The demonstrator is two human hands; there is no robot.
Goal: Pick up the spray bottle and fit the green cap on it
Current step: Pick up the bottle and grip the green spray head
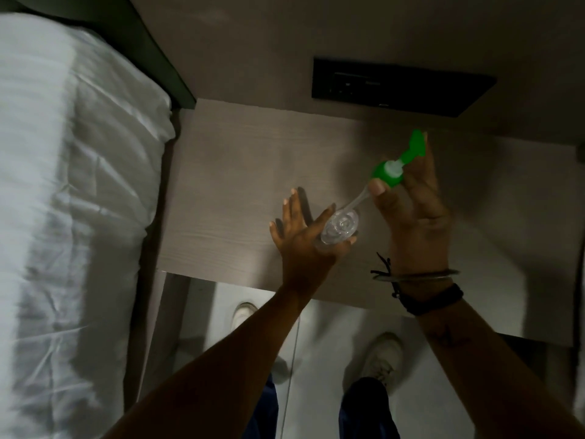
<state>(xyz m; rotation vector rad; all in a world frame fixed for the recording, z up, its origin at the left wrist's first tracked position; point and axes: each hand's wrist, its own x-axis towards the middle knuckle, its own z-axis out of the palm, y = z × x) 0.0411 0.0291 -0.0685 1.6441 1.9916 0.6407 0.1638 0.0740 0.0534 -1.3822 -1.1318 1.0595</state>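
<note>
A: Where is each grip?

B: The right hand is pinched shut on the bright green plastic pump cap, thumb against its round collar, nozzle pointing up and away. The left hand holds the small clear plastic spray bottle between thumb and palm, its other fingers spread loose, so it is clamped only lightly.

A: And how does the bottle lie from the cap?

B: Down and to the left of the right grip, just beside it. The cap's clear dip tube runs on a slant from the collar to the bottle's mouth and seems to enter it; blur keeps me from being sure.

A: So the move?

B: I judge the cap must travel down along that slanted tube axis until the collar meets the neck. Both hover over the pale wood-grain bench.
</note>
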